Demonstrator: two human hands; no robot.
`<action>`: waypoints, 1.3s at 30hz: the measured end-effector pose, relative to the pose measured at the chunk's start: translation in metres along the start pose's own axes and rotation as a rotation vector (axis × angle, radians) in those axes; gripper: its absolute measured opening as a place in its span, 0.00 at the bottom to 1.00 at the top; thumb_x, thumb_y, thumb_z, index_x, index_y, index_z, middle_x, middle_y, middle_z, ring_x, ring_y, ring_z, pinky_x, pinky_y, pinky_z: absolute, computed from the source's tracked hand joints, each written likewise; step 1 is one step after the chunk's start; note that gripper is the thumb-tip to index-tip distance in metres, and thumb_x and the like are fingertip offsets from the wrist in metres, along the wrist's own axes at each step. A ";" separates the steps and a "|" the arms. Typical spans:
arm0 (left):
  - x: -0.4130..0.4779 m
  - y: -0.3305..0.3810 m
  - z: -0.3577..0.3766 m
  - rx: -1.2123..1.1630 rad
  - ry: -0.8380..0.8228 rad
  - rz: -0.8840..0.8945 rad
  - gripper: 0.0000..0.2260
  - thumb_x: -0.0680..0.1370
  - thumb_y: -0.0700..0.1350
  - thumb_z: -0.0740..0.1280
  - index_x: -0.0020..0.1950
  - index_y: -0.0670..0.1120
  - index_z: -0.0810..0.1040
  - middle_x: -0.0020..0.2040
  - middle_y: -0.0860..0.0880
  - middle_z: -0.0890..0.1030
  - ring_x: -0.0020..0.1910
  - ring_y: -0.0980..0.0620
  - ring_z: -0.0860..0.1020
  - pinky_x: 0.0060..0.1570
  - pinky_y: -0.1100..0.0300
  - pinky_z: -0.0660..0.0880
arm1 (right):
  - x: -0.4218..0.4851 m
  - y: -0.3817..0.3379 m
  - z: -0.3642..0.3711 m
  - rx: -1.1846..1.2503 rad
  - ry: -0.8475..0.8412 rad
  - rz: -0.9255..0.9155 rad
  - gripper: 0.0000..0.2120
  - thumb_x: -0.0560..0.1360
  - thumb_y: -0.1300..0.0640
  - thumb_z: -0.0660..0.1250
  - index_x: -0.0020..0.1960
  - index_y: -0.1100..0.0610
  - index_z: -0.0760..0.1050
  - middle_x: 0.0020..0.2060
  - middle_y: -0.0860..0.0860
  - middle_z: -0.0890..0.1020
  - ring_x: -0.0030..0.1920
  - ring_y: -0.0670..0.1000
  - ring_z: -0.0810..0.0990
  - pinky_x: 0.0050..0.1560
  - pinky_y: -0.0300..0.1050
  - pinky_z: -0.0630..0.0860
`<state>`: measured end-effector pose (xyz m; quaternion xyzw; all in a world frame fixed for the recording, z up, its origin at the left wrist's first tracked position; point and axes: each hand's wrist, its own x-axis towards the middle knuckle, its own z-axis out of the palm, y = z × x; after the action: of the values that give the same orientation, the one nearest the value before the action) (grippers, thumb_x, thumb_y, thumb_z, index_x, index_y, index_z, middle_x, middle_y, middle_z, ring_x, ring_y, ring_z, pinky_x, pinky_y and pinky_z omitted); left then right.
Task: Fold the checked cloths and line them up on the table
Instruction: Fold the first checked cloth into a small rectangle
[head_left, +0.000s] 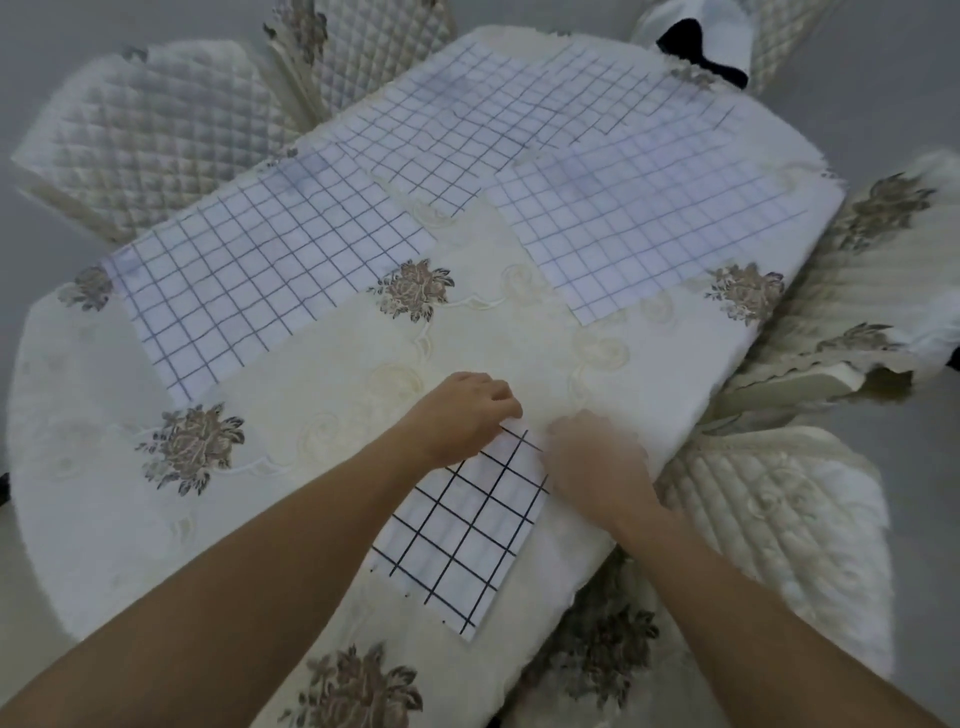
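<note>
- Head view, bearer: desk (78, 519), covered by a cream embroidered tablecloth with brown flower motifs (332, 358).
- Head view, item in hand: near checked cloth (467, 535), white fabric with a bold dark grid. It lies on the near right part of the desk as a narrow rectangle. From its smaller outline it is judged to be already folded at least once.
- Left hand (462, 421): at the far left corner of the near checked cloth. Its grip is clamped, with the fingers curled down onto that corner.
- Right hand (592, 457): at the far right corner of the same cloth and blurred. Whether its grip is apart or together cannot be told.
- Left checked cloth (260, 270): white with a fine dark grid, spread flat and wide on the far left of the desk.
- Middle checked cloth (415, 145), far checked cloth (613, 83) and right checked cloth (660, 228): same fabric, lying flat at differing angles. Their edges overlap, as far as they can be made out.
- Progress, judged: early. One cloth is being folded, roughly four appear unfolded, and no row has been laid out yet.
- Remaining, judged: finish this fold, fold the others, then set them all in a line.
- Surroundings: quilted cream chairs at the left (156, 135) and right (769, 519). A black-and-white object (711, 47) sits at the far edge, unidentified.
</note>
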<state>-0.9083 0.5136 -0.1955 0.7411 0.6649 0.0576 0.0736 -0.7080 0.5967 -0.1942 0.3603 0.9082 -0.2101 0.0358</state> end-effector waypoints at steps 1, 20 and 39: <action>0.004 -0.002 0.001 0.004 -0.010 0.011 0.12 0.75 0.42 0.71 0.58 0.47 0.80 0.55 0.46 0.81 0.50 0.43 0.79 0.51 0.49 0.74 | 0.002 0.000 0.002 0.012 -0.006 0.004 0.16 0.78 0.46 0.65 0.63 0.52 0.76 0.54 0.50 0.78 0.55 0.55 0.75 0.51 0.54 0.77; 0.027 -0.013 0.010 -0.123 -0.130 0.026 0.13 0.68 0.42 0.72 0.52 0.47 0.79 0.47 0.47 0.77 0.44 0.45 0.75 0.40 0.51 0.73 | 0.048 0.003 -0.008 0.207 -0.280 0.144 0.09 0.73 0.48 0.73 0.42 0.50 0.75 0.40 0.45 0.78 0.43 0.49 0.78 0.45 0.47 0.76; 0.090 -0.022 -0.026 -0.140 -0.111 -0.186 0.07 0.82 0.48 0.62 0.54 0.47 0.76 0.45 0.52 0.75 0.41 0.49 0.74 0.36 0.52 0.73 | 0.109 0.057 -0.059 0.343 -0.192 -0.032 0.12 0.76 0.54 0.71 0.59 0.49 0.80 0.48 0.47 0.79 0.48 0.49 0.77 0.50 0.46 0.76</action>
<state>-0.9244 0.6061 -0.1746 0.6713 0.7200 0.0556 0.1669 -0.7451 0.7275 -0.1847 0.3249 0.8572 -0.3955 0.0569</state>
